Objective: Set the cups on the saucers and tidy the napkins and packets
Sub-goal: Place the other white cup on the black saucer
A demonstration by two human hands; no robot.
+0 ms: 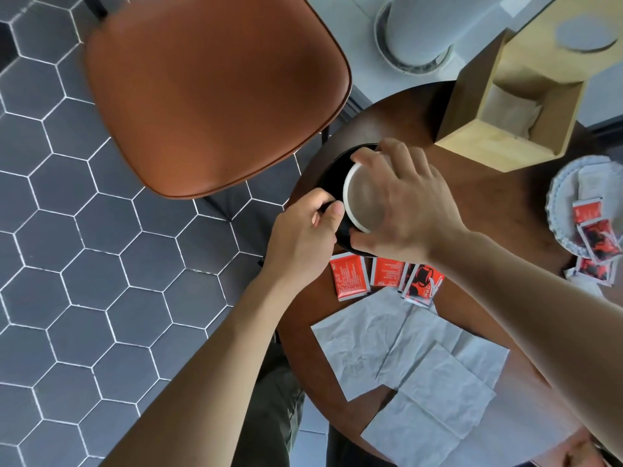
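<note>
Bench [478, 210], right of frame, round, dark wood. Napkins [414, 369] spread loose at lower centre; red packets [384, 279] scattered just above them, more on a pale plate [559, 193] at right edge. Black saucer [332, 178] at bench's left rim. Right hand [401, 200] closed over the cup [362, 200] from above, cup tilted toward camera. Left hand [303, 230] pinches saucer's near edge. Risk, judged: saucer sits close to bench edge; an off-centre set-down could tip it floorward.
</note>
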